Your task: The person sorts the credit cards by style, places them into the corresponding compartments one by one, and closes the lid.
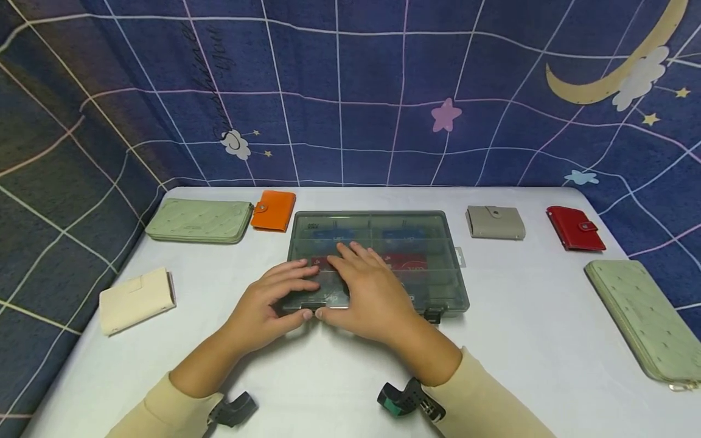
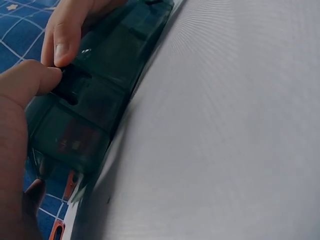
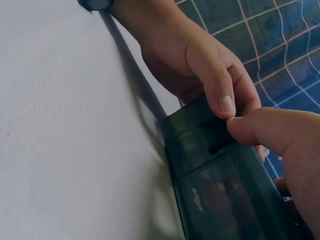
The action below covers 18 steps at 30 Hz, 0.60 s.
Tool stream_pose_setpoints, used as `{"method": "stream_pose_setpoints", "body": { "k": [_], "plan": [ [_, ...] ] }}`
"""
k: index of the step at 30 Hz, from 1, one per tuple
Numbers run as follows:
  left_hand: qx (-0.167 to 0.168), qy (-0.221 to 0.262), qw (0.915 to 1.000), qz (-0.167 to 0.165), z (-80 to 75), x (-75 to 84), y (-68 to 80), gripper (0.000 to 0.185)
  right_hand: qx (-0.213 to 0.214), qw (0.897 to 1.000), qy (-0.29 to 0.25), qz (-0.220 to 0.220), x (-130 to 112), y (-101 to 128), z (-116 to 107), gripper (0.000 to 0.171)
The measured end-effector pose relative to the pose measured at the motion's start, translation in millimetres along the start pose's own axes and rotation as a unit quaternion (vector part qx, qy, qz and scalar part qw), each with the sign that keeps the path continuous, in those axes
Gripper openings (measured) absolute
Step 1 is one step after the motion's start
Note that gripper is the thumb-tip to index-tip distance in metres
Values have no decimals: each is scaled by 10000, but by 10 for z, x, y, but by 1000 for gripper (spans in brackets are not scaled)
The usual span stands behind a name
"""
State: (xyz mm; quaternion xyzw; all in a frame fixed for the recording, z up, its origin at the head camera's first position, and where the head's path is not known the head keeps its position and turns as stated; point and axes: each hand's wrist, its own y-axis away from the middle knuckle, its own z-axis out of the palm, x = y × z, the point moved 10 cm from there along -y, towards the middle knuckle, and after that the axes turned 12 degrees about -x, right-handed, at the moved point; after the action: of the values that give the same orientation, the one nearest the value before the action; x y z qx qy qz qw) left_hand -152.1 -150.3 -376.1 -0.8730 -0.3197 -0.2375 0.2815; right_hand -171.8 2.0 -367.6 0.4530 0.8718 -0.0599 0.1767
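Note:
A smoky-grey see-through plastic storage box [image 1: 438, 286] lies on the table, its lid down. Blue and red items show dimly through the lid. My left hand [image 1: 263, 307] rests its spread fingers on the lid's left front part. Farther right, my right hand [image 1: 372, 292] lies across the lid with fingers stretched forward. Both thumbs meet at the box's front side; in the right wrist view the left thumb [image 3: 225, 97] and right thumb [image 3: 245, 129] touch a dark latch [image 3: 217, 137]. Another black latch [image 1: 432, 315] sits at the front right.
Left of the box lie a green wallet [image 1: 199, 221], an orange wallet [image 1: 275, 211] and a cream wallet [image 1: 137, 301]. To its right are a grey wallet [image 1: 495, 222], a red wallet [image 1: 575, 228] and another green wallet [image 1: 646, 316]. A dark blue patterned cloth [image 1: 361, 121] hangs behind the white tabletop.

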Motion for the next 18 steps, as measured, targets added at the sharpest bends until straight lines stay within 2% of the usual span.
{"method": "stream_pose_setpoints", "body": {
  "k": [6,10,14,18],
  "plan": [
    [-203,26,9995,-240,19,9,-5,45,-173,9996,-134,-181,-10,55,6,92],
    [-241,-158,9990,-328,20,67,-34,47,-226,9978,-330,-530,-17,178,-67,90],
    [-320,-420,9982,-292,26,209,-120,50,-241,9948,-495,-860,39,374,-182,87],
    [-639,-514,9965,-148,78,398,-257,52,-289,9926,-622,-1006,192,560,-265,85]
  ]
}}
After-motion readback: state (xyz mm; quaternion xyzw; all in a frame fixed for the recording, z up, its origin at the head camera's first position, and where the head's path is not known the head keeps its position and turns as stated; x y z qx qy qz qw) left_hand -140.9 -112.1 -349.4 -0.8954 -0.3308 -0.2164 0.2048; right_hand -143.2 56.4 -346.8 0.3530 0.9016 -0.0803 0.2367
